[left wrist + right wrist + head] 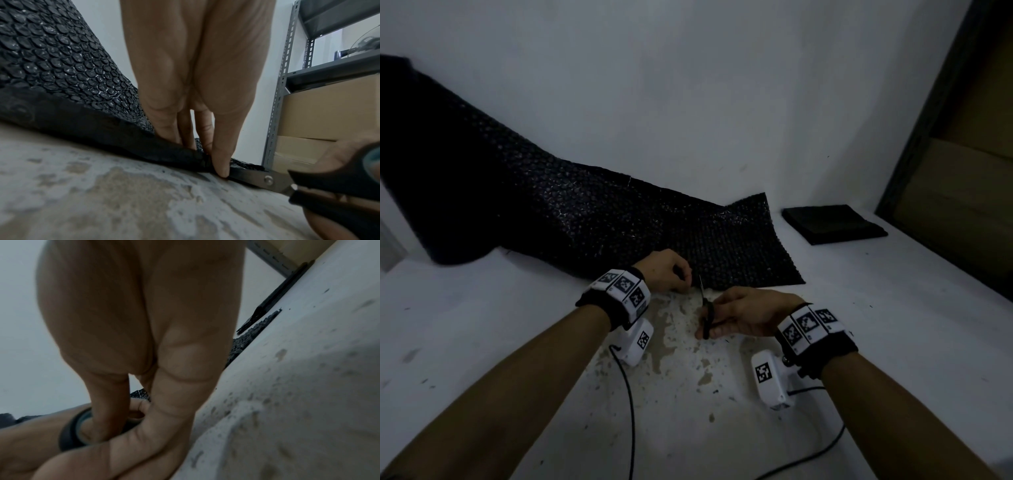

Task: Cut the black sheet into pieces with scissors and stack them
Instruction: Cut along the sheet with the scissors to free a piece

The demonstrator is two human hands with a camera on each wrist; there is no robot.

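A long black bubble-textured sheet (585, 212) runs from a roll at the far left across the white table to its near edge (82, 120). My left hand (671, 270) pinches that near edge between thumb and fingers (220, 155). My right hand (743, 315) grips black-handled scissors (705, 308), its fingers through the handle loops (82, 430). The blades (257, 178) point away from me, their tips at the sheet's edge just right of my left hand. A flat stack of cut black pieces (832, 224) lies at the back right.
The white tabletop (688, 370) is worn and chipped between my forearms. Two black cables (631, 411) trail from the wrist cameras toward me. A grey metal shelf (279, 97) with cardboard boxes (329, 110) stands at the right, a white wall behind.
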